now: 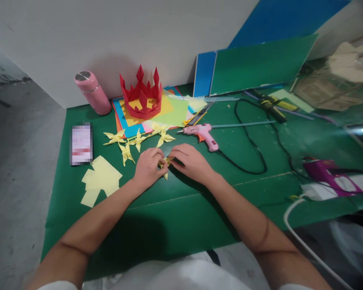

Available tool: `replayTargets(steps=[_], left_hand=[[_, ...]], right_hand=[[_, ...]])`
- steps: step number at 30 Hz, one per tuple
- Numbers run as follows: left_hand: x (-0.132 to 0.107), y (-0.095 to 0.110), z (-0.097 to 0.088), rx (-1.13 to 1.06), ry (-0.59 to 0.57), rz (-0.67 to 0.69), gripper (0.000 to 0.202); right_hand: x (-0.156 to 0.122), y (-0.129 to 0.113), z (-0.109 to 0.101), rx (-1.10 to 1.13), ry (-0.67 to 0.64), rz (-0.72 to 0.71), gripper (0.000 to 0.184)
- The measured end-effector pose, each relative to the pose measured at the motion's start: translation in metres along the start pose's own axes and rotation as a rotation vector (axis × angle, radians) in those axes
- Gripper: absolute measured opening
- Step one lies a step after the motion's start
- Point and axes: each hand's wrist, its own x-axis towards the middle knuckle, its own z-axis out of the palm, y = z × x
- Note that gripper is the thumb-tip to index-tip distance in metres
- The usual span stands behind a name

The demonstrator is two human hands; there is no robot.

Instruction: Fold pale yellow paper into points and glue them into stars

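Between my two hands, low over the green tabletop, is a small yellow folded paper flower point(165, 176), largely covered by fingers. My left hand point(149, 167) pinches it from the left with thumb and forefinger. From the other side, my right hand point(190, 162) has its fingertips closed on the flower's right part. Just beyond the hands lie several finished-looking yellow paper flowers point(138, 139) with pointed petals. Loose pale yellow paper pieces point(104, 177) are spread left of my left forearm. A pink glue gun point(203, 133) rests on its side behind my right hand, nozzle pointing left.
A red paper crown point(142, 100) stands on coloured paper sheets point(178, 110) at the back. Left are a pink bottle point(93, 93) and a phone point(81, 144). A utility knife point(199, 117), black cable point(254, 149), power strip point(317, 191) and green board point(260, 66) are right.
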Motion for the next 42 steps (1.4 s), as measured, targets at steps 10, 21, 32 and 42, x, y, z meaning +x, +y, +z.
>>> replayTargets(steps=[10, 21, 32, 42], left_hand=[[0.001, 0.001, -0.001, -0.058, -0.074, -0.034, 0.011], [0.003, 0.001, -0.005, -0.184, -0.103, -0.122, 0.016], [-0.001, -0.003, -0.001, -0.220, -0.081, -0.129, 0.018], [0.002, -0.001, -0.007, -0.302, -0.051, -0.074, 0.015]], right_hand=[[-0.003, 0.002, 0.004, -0.124, -0.006, -0.050, 0.019], [-0.005, 0.013, -0.002, -0.054, 0.008, -0.026, 0.020], [-0.001, 0.002, -0.001, -0.074, -0.017, -0.067, 0.023], [-0.002, -0.001, -0.001, -0.092, 0.011, -0.111, 0.024]])
